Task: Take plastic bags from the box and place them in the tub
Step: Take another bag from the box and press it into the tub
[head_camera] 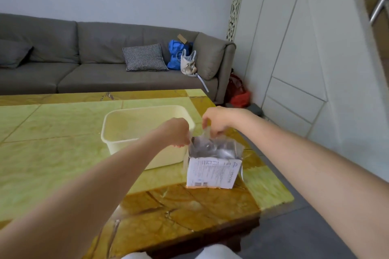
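Observation:
A small white cardboard box (212, 172) with printed text stands open on the table, its inside filled with clear, shiny plastic bags (212, 148). Left of it and touching it sits a cream plastic tub (117, 124), with nothing visible inside. My left hand (177, 132) is at the box's top left edge, fingers curled down on the flap or plastic there. My right hand (216, 121) is above the box's far side and pinches a clear plastic bag edge that rises from the box.
The yellow-and-brown stone-patterned table (52, 153) ends close to the box on the right, with grey floor beyond. A grey sofa (84, 65) with a checked cushion and bags stands behind the table. White cabinets line the right wall.

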Demonstrator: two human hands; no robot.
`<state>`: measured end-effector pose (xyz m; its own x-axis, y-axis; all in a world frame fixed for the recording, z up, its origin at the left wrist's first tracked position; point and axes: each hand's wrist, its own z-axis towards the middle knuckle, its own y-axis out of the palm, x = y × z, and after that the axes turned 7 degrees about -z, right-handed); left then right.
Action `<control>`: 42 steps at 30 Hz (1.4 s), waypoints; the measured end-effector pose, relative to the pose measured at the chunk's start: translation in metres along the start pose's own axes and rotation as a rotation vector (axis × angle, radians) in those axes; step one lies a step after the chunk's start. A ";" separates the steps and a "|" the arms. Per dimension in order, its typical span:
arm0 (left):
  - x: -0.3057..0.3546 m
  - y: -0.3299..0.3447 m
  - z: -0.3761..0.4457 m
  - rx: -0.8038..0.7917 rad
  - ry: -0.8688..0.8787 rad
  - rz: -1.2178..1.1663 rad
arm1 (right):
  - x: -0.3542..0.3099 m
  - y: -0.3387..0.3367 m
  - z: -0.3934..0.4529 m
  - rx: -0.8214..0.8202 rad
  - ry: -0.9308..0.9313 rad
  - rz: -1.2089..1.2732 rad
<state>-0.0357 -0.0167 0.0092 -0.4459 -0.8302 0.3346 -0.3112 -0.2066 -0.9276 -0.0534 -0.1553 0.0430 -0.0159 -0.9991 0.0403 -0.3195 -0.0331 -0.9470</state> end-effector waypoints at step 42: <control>-0.057 -0.057 -0.023 0.734 -0.209 -1.269 | 0.007 -0.043 -0.014 0.498 0.260 1.405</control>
<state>-0.0114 0.0544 0.0463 -0.0605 0.0562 0.9966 0.1206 -0.9907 0.0632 -0.0527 -0.1601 0.0882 -0.2048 -0.1950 -0.9592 0.4405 0.8567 -0.2683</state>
